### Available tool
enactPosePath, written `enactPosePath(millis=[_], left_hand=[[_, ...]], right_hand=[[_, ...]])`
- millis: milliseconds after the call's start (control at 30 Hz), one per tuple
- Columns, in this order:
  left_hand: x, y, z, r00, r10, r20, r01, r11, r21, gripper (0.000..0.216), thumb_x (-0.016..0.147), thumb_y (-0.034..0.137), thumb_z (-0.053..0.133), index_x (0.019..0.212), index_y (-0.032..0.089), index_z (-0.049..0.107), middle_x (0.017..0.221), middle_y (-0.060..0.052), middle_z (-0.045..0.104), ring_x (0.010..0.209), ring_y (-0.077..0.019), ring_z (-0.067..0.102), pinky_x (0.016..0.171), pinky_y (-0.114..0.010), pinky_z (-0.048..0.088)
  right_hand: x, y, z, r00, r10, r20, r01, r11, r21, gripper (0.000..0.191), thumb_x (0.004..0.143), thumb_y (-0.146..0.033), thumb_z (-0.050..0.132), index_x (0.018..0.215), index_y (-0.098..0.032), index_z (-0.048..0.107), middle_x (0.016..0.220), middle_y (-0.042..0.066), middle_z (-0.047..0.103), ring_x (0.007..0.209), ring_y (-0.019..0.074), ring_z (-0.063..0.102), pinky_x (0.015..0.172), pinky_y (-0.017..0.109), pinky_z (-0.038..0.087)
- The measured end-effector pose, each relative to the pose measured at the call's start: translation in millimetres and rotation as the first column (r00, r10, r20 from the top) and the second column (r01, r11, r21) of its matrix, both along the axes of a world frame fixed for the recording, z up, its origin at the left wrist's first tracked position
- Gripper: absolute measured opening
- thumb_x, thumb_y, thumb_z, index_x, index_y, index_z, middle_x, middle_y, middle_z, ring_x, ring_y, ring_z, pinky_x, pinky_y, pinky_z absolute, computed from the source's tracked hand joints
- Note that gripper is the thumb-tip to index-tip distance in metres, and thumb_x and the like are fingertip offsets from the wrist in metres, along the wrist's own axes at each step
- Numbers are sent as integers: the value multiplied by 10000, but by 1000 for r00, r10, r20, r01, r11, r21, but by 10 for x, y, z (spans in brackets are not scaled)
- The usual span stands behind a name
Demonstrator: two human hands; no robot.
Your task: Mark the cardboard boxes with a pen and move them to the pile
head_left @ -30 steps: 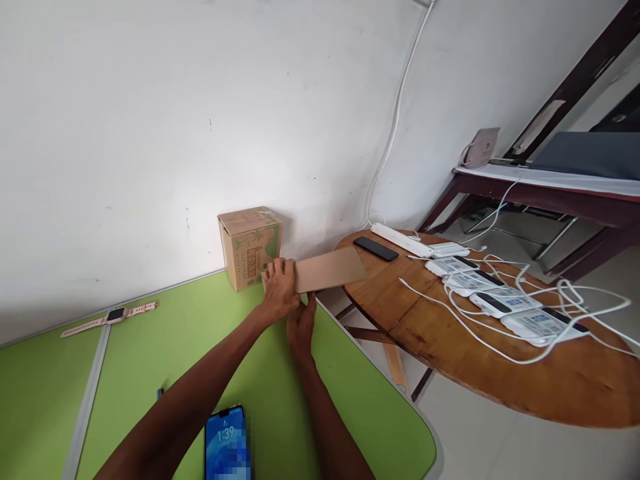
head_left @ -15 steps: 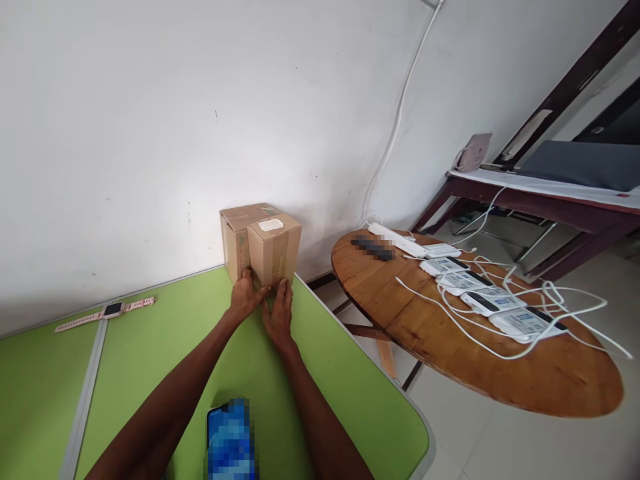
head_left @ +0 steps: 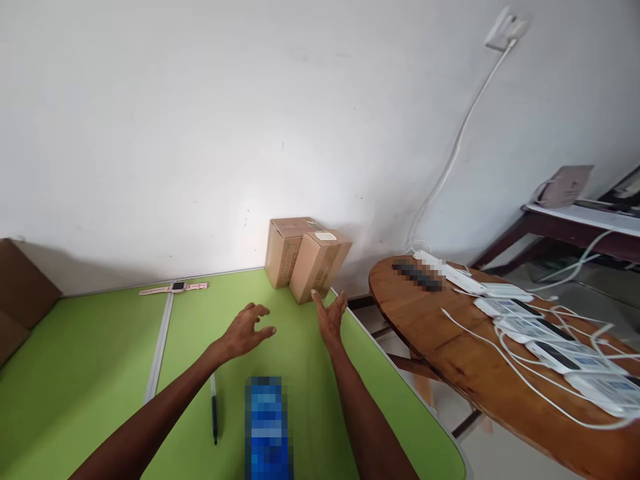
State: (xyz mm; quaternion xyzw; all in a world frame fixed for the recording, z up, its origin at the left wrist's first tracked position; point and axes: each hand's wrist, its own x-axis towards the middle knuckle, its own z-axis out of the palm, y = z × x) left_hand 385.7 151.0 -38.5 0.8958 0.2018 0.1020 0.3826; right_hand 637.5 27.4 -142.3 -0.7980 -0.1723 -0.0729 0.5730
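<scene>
Two brown cardboard boxes stand side by side at the back right of the green table (head_left: pixel 120 360), close to the wall. The front box (head_left: pixel 317 267) bears a white label on top and a strip of tape; it partly covers the rear box (head_left: pixel 281 257). My right hand (head_left: pixel 330 317) is just in front of the front box, fingers apart, the thumb close to its lower edge; whether it touches cannot be made out. Over the table to the left hovers my left hand (head_left: pixel 246 331), fingers spread and holding nothing. A phone (head_left: pixel 269 427), blurred by pixels, lies between my forearms.
A pink-strapped watch (head_left: pixel 179 287) lies by the table's back edge, and a pen (head_left: pixel 215 413) near my left forearm. Another cardboard box (head_left: pixel 25 293) is at far left. The round wooden table (head_left: pixel 425 313) at right carries a power strip (head_left: pixel 450 273), several white devices and loose cables.
Both hands have come away from the front box's base and spread apart, the left one moving back and left. My view has turned left, bringing the pen and far-left box into sight.
</scene>
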Motion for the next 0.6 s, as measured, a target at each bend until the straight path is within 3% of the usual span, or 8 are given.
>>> enactPosePath(millis=[167, 300, 433, 600], left_hand=[[-1067, -103, -43, 997, 75, 32, -72, 992, -104, 332, 966, 479, 648, 1222, 275, 700, 1234, -73, 730, 1091, -274, 744, 902, -415, 633], [-1701, -152, -260, 977, 211, -18, -210, 949, -233, 330, 969, 564, 618, 1205, 351, 704, 1273, -48, 739, 1143, -299, 734, 991, -485, 617], [-2075, -175, -377, 933, 351, -79, -357, 873, -331, 406, 923, 657, 637, 1223, 390, 698, 1304, -47, 726, 1193, -322, 711, 1036, -516, 603], [-2333, -415, -242, 905, 424, -39, -409, 842, -352, 347, 989, 560, 614, 1235, 327, 685, 1292, -60, 721, 1166, -276, 720, 1016, -457, 615]], right_hand=[[139, 187, 252, 994, 46, -94, -50, 998, -39, 1558, 490, -773, 835, 1630, 9, 117, 1647, 366, 265, 1553, 528, 206, 1253, 650, 230], [57, 340, 261, 998, 1, -69, -4, 999, -46, 1556, 470, -719, 843, 1625, 3, 90, 1641, 368, 248, 1541, 540, 196, 1258, 658, 188], [-170, 449, 196, 999, 4, -42, -7, 997, -77, 1484, 506, -675, 834, 1630, -32, 108, 1640, 337, 286, 1528, 527, 231, 1259, 631, 225], [-406, 531, 343, 990, 10, -138, -33, 986, -162, 1637, 484, -800, 766, 1611, 77, -33, 1656, 433, 147, 1547, 598, 144, 1254, 698, 158]])
